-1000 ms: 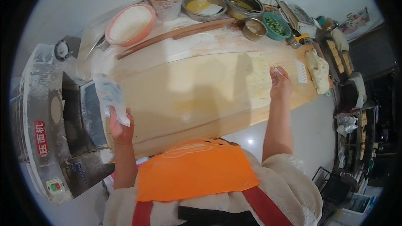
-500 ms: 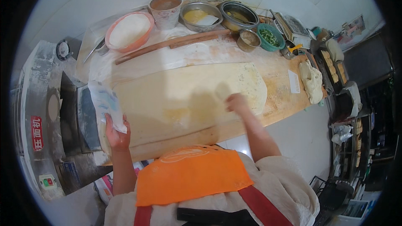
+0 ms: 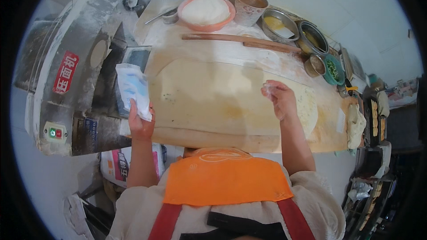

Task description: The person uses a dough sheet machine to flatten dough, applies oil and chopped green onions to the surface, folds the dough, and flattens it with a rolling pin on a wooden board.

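Note:
A wide, flat sheet of pale dough is spread over the floured board. Small green flecks dot its right end, and a few dark specks lie near its left end. My left hand grips a white and blue packet by its lower part, above the dough's left edge. Over the right half of the sheet, my right hand is raised with the thumb and fingers drawn together. Whatever is between those fingertips is too small to make out.
Behind the dough lie wooden rolling pins. A pink basin of flour, a metal bowl of yellow liquid and a teal bowl of chopped greens stand along the back. A floury machine is at left; a dough lump at right.
The view has swung left, so the board sits farther right in the picture. My right hand has turned, its fingers now pointing up and drawn together. The packet stays in my left hand.

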Available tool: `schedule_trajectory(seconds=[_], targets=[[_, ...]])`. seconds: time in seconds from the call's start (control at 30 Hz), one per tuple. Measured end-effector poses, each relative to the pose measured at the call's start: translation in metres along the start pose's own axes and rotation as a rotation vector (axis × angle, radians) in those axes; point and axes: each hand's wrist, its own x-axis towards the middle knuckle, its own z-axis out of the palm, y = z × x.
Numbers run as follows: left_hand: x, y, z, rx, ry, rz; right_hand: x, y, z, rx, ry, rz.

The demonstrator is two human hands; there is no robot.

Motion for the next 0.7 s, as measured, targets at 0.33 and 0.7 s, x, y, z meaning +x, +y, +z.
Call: schedule_trajectory(seconds=[0.33,0.7], targets=[[0.025,-0.024,-0.001,0.037,-0.185,-0.083,0.002,-0.069,-0.207,-0.495,0.540,-0.287],[0.015,-0.061,0.049,0.035,-0.105,-0.184,-0.005,0.012,-0.246,-1.713,0.190,-0.143]])
